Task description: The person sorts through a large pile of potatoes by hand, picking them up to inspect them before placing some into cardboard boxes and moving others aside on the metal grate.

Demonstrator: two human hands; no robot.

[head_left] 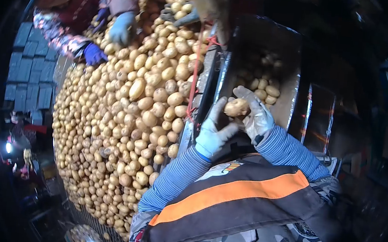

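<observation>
Trough (296, 79), one, metal-edged: loose potatoes (264, 89), gathered towards its near end. Bed (89, 218), one, ribbed at the near edge: heaped potatoes (128, 128) up to its right edge. Single potato (236, 107), rounded, rough-skinned, over the trough's near end: we see it between thumb and fingers of our right hand (258, 118), which grasps it. Our left hand (211, 134), just beside, has fingers spread; whether they touch it, we cannot tell. Gloves pale; sleeves (177, 177) blue, striped.

Probably a produce-packing shed: broad spread of potatoes (137, 89), slatted bed (99, 226), gloved co-workers (62, 38).
</observation>
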